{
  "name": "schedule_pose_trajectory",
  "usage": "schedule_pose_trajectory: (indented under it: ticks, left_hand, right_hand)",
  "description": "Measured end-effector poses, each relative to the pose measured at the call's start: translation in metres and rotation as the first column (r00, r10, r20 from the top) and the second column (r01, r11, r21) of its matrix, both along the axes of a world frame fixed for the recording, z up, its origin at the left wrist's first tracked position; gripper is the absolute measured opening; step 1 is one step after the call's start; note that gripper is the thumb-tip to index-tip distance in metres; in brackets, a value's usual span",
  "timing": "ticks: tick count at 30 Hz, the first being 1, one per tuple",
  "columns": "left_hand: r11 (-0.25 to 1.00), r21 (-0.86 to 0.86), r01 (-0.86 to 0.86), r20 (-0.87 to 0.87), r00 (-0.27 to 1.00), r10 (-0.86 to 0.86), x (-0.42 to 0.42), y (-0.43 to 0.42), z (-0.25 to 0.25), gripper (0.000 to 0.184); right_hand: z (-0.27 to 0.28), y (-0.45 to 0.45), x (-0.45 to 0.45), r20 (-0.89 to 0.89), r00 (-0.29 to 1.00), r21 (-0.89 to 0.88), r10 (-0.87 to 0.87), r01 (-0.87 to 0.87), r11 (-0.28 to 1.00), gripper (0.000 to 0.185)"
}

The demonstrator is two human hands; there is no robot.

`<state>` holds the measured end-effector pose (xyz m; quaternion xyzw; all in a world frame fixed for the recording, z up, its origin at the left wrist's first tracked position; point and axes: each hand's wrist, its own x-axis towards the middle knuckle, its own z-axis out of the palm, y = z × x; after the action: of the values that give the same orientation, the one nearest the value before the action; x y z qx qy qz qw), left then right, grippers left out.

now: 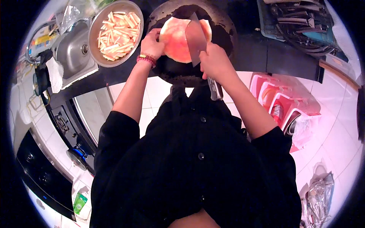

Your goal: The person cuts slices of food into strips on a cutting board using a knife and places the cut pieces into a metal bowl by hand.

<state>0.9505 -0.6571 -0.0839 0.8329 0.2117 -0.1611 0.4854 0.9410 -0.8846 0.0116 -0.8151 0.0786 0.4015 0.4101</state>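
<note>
A wide piece of watermelon [174,42], pinkish red with a pale rim, lies on a round, dark, worn board [225,23]. At its left edge my left hand [153,46] grips it, the thumb and fingertips on the rim. My right hand [216,64] is closed around the handle of a cleaver [195,41]. The broad blade stands across the right part of the watermelon, with a narrower portion showing beyond it. Whether the edge has gone all the way through is hidden. Left of the board sits a metal bowl [93,42] full of pale pink-and-white strips [119,35].
A steel sink [72,57] is set into the counter at the left. At the back right stands a rack of utensils [300,21]. Pink and white bins [279,100] are on the floor below the counter, right of my body.
</note>
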Motion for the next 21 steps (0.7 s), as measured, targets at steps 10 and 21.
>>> schedule_pose_trajectory:
  ticks: [10,21]
  left_hand:
    - [0.99,-0.125,-0.063,-0.063,0.996,0.056,-0.003,0.005,-0.008,0.046]
    - [0.98,-0.172,-0.098,-0.108,0.991,0.08,-0.003,0.004,-0.005,0.042]
  right_hand:
    - [0.024,0.001,0.012,-0.104,0.991,0.115,-0.084,0.096,0.989,0.018]
    - [0.022,0.001,0.007,-0.077,0.981,0.156,-0.175,0.186,0.97,0.016]
